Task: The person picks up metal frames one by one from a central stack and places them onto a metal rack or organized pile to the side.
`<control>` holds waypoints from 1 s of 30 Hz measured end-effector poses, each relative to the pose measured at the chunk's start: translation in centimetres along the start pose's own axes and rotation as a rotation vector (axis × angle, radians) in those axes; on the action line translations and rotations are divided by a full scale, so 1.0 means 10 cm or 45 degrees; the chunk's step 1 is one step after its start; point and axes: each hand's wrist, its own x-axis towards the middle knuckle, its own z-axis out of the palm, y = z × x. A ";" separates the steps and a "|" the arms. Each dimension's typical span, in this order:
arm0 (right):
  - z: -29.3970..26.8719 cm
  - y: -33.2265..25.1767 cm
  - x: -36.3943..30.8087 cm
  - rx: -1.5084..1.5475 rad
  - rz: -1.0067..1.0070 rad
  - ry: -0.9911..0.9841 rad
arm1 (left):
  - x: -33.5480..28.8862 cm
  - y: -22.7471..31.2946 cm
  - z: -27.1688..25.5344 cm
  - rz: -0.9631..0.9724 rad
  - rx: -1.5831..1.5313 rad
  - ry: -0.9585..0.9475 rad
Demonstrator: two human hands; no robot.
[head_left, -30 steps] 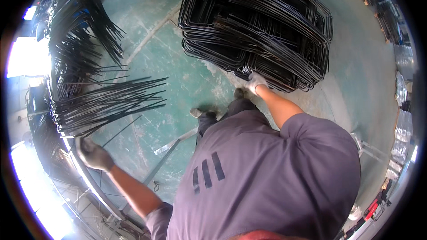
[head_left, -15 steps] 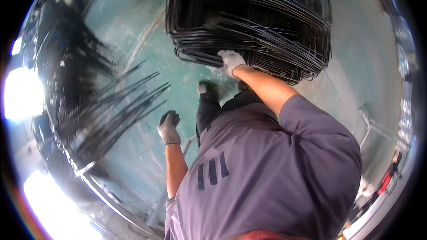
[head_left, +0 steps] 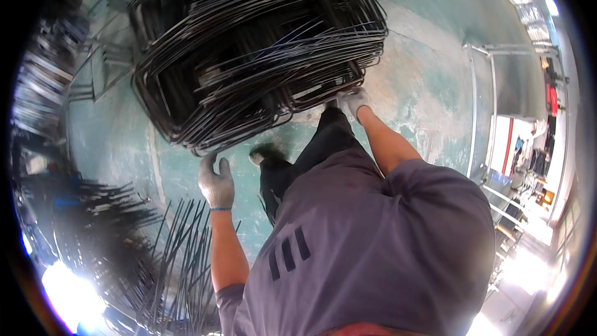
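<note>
A tall pile of black bent-rod metal frames [head_left: 261,65], rounded at the corners, lies ahead of me. My left hand [head_left: 216,183], in a pale knit glove, is just below the pile's near left corner, thumb and fingers apart, with nothing in it. At the near right corner, my right hand [head_left: 353,101], also gloved, is against or right beside the lowest rods. Its fingers are small and partly blurred, so I cannot make out whether they close round a rod.
Many thin dark rods [head_left: 183,255] spread out at the lower left, close to my left forearm. A metal stand [head_left: 102,65] is beyond the pile at left. Pale rack rails [head_left: 476,118] run along the right side. The floor [head_left: 429,81] is worn green.
My view has turned, and the pile now sits further left. My left hand has come from beside the loose rods to the pile's near left corner. The right hand is now at the right corner.
</note>
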 end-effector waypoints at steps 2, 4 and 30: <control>-0.38 0.20 0.51 0.206 0.188 0.053 | 0.36 0.55 0.42 0.235 0.232 -0.090; -0.51 0.74 1.52 0.447 0.360 0.194 | 0.78 1.01 1.02 0.361 0.376 -0.273; -1.49 0.11 4.53 0.836 -0.003 -0.439 | 2.81 3.17 5.83 0.330 1.003 -1.204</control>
